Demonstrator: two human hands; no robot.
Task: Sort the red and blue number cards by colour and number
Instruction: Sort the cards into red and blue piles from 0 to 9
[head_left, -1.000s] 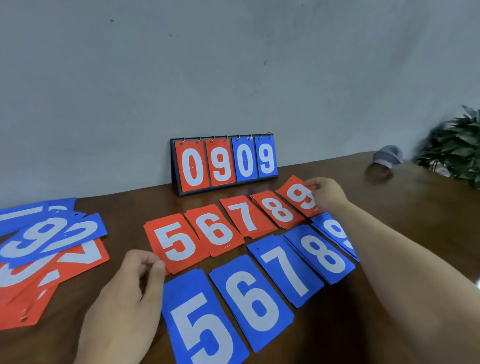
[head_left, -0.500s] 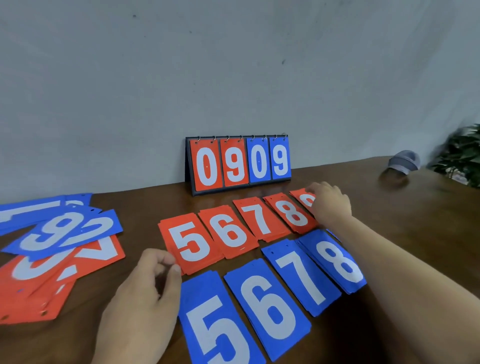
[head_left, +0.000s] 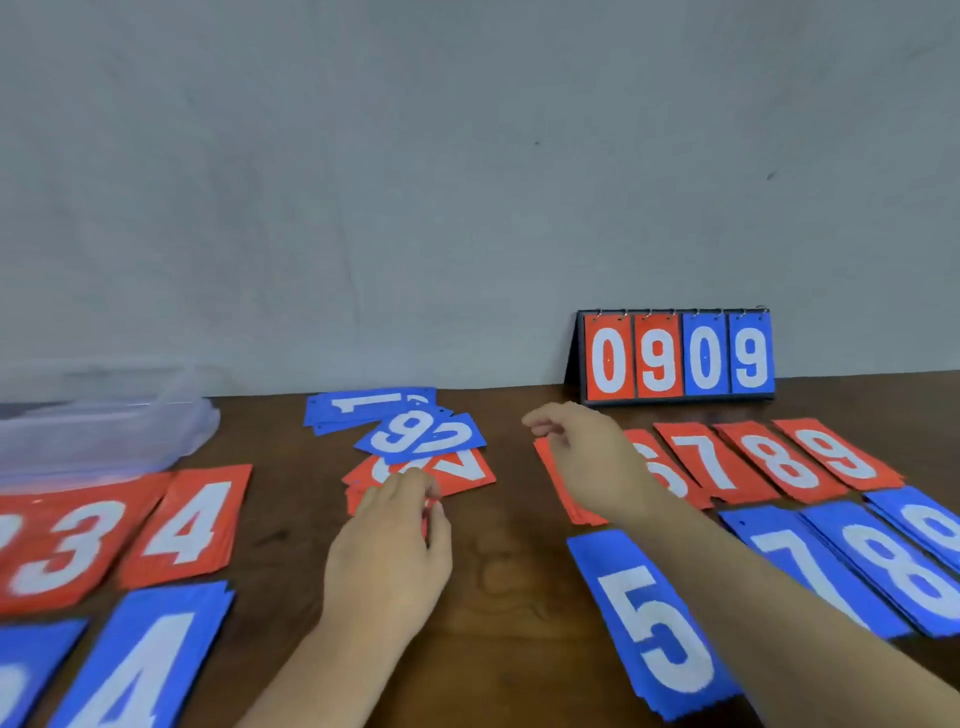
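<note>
Since only the head view is on offer, everything comes from it. The mixed pile (head_left: 421, 447) of red and blue number cards lies mid-counter (head_left: 509, 571), between the red 4 stack (head_left: 189, 525) and the red 6 to 9 row (head_left: 769, 462). The cards look thin, light, slick and a little bendy. By that judgement, one is best slid off the heap and pinched at a free short edge or corner.

The left hand (head_left: 389, 561) curls its fingers at the pile's near edge, touching red cards there. Blur hides whether its grip pinches one, so I cannot tell. The right hand (head_left: 587, 462) hovers over the red stack (head_left: 573, 501) left of the 6, its grip loose and empty.

At the back of the pile, the blue 1 (head_left: 363, 404) lies on its side, long axis left to right; the rest fan at odd angles. The sorted stacks run their long axes toward the wall (head_left: 415, 208), digits upright.
</note>
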